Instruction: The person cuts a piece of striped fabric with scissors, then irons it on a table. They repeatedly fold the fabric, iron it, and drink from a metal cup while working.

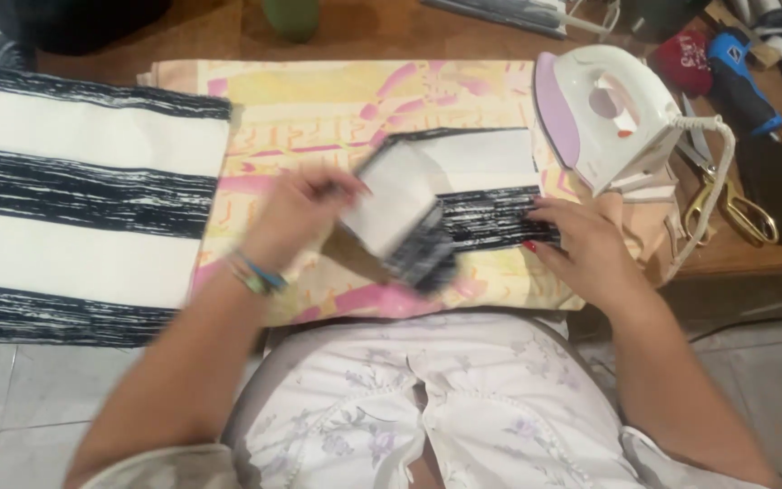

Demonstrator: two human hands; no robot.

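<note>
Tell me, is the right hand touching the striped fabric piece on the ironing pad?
Touching. The head view shows the right hand with fingertips pressed flat onto the black-striped end of the fabric piece, no gap visible between them.

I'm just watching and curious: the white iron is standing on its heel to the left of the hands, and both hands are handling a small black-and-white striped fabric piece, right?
Nearly. The head view shows the white iron standing to the right of the hands, not the left. The rest holds: the left hand lifts one end of the small black-and-white striped fabric piece while the right hand presses its other end onto the yellow-and-pink cloth.
</note>
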